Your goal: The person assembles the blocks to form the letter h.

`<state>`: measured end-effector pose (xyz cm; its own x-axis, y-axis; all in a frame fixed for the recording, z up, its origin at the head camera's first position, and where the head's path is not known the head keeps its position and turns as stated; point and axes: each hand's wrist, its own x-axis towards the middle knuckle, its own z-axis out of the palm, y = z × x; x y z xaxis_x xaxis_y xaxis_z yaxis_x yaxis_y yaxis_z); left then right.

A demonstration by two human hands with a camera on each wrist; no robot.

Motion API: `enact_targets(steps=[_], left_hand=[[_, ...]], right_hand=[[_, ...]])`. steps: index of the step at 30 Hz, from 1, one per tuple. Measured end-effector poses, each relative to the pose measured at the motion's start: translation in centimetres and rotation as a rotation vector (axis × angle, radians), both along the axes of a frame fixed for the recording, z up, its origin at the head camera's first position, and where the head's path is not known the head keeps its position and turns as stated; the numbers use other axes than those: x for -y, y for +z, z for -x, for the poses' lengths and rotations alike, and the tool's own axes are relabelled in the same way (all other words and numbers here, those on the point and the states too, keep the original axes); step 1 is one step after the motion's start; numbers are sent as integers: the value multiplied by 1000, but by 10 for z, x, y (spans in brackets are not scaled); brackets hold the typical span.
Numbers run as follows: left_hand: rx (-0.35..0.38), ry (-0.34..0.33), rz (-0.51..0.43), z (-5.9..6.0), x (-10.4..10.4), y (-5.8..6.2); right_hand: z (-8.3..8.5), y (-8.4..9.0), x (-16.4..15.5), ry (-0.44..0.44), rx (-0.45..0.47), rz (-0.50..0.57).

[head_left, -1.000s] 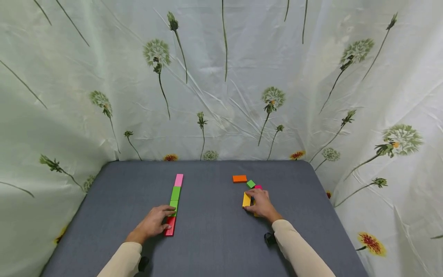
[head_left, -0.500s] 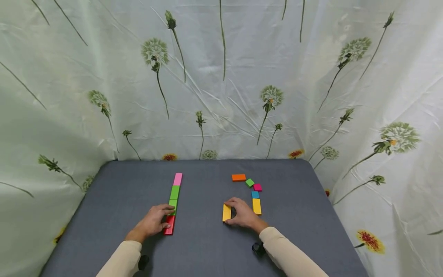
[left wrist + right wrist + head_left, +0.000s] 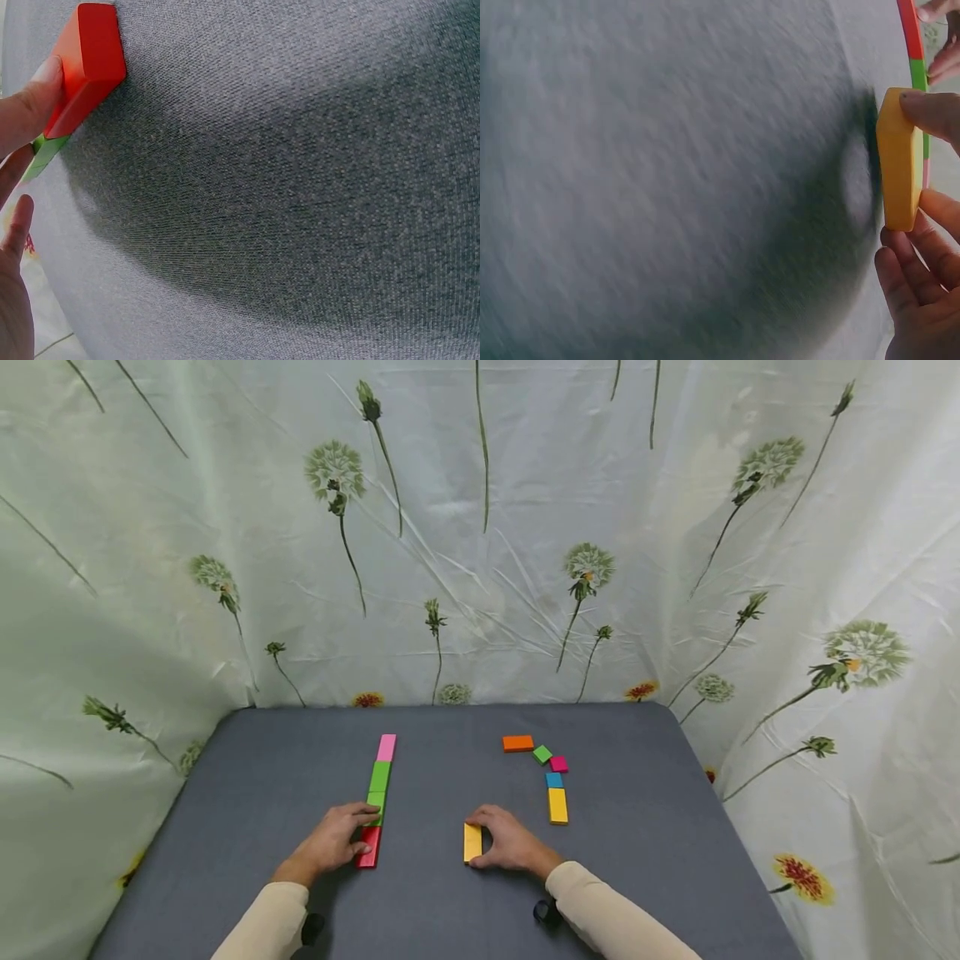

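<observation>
Right hand (image 3: 510, 847) pinches yellow block (image 3: 472, 842), long axis parallel to, right of the block row (image 3: 378, 800); left hand (image 3: 330, 845) fingers press its red block (image 3: 367, 849).

My right hand (image 3: 922, 277) at right edge of view, pinching yellow block (image 3: 900, 159) by its ends: one finger on top end, other fingers (image 3: 939, 214) at bottom end. Block lies over grey cloth (image 3: 667, 180), dark shadow just beside it. Cloth looks blurred. Behind block I see thin strip, red block (image 3: 907, 26) then green block (image 3: 918, 75), end to end. My left hand fingertips (image 3: 939, 10) touch that strip at top right corner.
</observation>
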<state>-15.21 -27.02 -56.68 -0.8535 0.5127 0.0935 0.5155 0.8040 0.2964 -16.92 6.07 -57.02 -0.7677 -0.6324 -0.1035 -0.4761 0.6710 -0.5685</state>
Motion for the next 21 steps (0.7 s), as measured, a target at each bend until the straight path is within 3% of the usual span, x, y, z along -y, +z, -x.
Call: enact_targets(steps=[8, 21], left_hand=[[-41, -23, -8, 2, 1, -1], [47, 36, -6, 0, -1, 2]], right_hand=[[-3, -9, 2, -32, 60, 30], [6, -3, -17, -63, 74, 105]])
